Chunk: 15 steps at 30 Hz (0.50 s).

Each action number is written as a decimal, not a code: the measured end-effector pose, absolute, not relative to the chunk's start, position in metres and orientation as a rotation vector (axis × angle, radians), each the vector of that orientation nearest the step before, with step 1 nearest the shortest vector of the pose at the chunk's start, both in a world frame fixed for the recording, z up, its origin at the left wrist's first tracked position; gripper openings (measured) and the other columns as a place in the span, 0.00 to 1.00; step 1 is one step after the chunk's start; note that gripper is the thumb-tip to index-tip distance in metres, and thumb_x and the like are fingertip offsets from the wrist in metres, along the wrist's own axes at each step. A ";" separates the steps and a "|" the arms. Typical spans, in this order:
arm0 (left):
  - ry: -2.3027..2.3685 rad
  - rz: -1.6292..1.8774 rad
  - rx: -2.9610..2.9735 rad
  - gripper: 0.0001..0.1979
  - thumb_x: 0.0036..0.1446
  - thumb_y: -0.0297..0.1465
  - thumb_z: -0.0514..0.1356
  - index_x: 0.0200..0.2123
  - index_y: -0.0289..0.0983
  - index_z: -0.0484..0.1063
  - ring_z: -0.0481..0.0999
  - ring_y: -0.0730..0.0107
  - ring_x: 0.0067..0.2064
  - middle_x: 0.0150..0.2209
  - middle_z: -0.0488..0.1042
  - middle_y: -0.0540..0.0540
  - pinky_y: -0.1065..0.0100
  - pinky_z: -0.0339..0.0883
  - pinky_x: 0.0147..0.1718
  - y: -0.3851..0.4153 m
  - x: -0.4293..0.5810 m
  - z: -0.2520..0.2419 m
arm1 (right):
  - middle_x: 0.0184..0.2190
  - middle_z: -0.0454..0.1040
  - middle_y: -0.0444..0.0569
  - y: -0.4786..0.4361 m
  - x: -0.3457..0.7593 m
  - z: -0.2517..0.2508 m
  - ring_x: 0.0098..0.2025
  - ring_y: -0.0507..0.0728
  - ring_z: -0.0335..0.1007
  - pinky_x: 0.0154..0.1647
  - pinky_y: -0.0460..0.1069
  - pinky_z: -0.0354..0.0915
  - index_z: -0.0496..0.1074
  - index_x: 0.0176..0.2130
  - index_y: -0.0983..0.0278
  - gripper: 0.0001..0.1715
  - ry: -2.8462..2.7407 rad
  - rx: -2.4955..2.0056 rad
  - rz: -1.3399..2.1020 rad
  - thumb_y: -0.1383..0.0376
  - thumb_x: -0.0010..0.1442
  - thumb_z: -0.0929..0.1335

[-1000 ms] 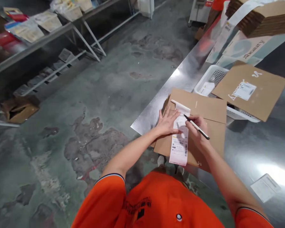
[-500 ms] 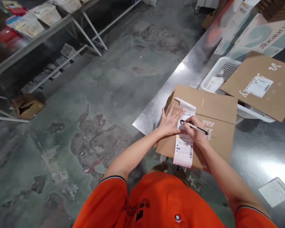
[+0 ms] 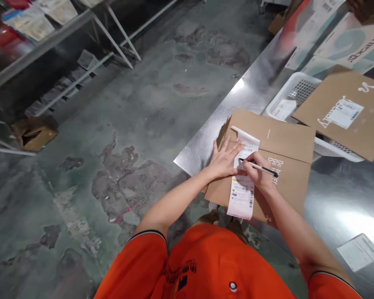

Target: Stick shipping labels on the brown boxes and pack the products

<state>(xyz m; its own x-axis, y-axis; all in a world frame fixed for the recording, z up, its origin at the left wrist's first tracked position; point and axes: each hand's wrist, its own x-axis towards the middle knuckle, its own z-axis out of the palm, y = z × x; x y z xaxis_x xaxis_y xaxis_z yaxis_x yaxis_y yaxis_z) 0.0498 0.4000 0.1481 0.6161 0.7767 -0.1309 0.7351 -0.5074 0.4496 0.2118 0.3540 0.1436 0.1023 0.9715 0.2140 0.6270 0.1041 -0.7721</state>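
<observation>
2 hands [image 3: 226, 158] [image 3: 259, 173], 1 pen [image 3: 262, 168], 1 label [image 3: 242, 197]

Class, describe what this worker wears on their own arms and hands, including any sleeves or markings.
The left sleeve and right sleeve are short and orange, each with dark trim at the cuff. Below them the arms are bare. The left hand and right hand wear no gloves, and no watch or ring shows.

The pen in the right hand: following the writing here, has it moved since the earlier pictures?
Yes: the pen in the right hand moved toward the left hand across the shipping label, judged against its edges.
</observation>
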 end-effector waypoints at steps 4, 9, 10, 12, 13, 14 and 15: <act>1.183 0.115 2.378 0.49 0.54 0.50 0.62 0.73 0.45 0.44 0.31 0.42 0.75 0.74 0.43 0.46 0.26 0.26 0.65 0.400 0.050 0.147 | 0.20 0.68 0.42 0.354 0.212 0.143 0.21 0.52 0.60 0.26 0.49 0.59 0.64 0.26 0.59 0.06 -1.617 -1.602 0.562 0.61 0.52 0.65; 1.187 0.122 2.376 0.49 0.54 0.53 0.62 0.73 0.46 0.44 0.30 0.41 0.75 0.74 0.42 0.46 0.27 0.25 0.65 0.401 0.050 0.146 | 0.20 0.67 0.42 0.354 0.211 0.142 0.22 0.52 0.60 0.26 0.49 0.58 0.65 0.26 0.59 0.07 -1.572 -1.620 0.534 0.60 0.53 0.65; 1.186 0.123 2.374 0.49 0.54 0.54 0.61 0.73 0.46 0.45 0.30 0.41 0.75 0.74 0.42 0.46 0.27 0.26 0.65 0.401 0.050 0.146 | 0.20 0.67 0.41 0.353 0.211 0.142 0.22 0.52 0.60 0.26 0.49 0.58 0.64 0.26 0.60 0.06 -1.574 -1.614 0.541 0.61 0.53 0.65; 1.180 0.124 2.368 0.50 0.53 0.55 0.61 0.73 0.45 0.45 0.30 0.41 0.74 0.74 0.42 0.46 0.26 0.26 0.65 0.401 0.050 0.146 | 0.19 0.66 0.41 0.353 0.211 0.141 0.22 0.52 0.59 0.26 0.49 0.57 0.64 0.25 0.60 0.06 -1.583 -1.598 0.557 0.62 0.52 0.65; 1.177 0.129 2.366 0.50 0.53 0.55 0.61 0.73 0.45 0.45 0.30 0.41 0.74 0.74 0.43 0.46 0.26 0.26 0.65 0.401 0.050 0.146 | 0.19 0.66 0.41 0.353 0.212 0.141 0.22 0.52 0.59 0.26 0.49 0.57 0.64 0.25 0.60 0.06 -1.580 -1.587 0.555 0.63 0.52 0.65; 1.175 0.134 2.364 0.50 0.53 0.55 0.61 0.73 0.45 0.45 0.30 0.41 0.75 0.74 0.43 0.46 0.26 0.25 0.65 0.401 0.050 0.146 | 0.19 0.66 0.41 0.353 0.212 0.140 0.22 0.52 0.59 0.26 0.49 0.57 0.64 0.25 0.60 0.06 -1.569 -1.576 0.543 0.63 0.52 0.65; 1.175 0.139 2.362 0.50 0.53 0.56 0.61 0.72 0.45 0.46 0.30 0.41 0.75 0.74 0.43 0.47 0.26 0.24 0.65 0.401 0.050 0.146 | 0.20 0.66 0.41 0.353 0.213 0.140 0.22 0.52 0.59 0.26 0.49 0.57 0.64 0.25 0.60 0.06 -1.556 -1.569 0.524 0.63 0.52 0.65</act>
<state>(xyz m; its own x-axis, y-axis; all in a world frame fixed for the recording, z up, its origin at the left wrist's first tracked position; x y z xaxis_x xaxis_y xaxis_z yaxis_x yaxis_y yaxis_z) 0.0502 0.4008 0.1460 0.6237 0.7716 -0.1249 0.7213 -0.5066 0.4722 0.2127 0.3529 0.1398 0.1406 0.9549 0.2617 0.6022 0.1273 -0.7881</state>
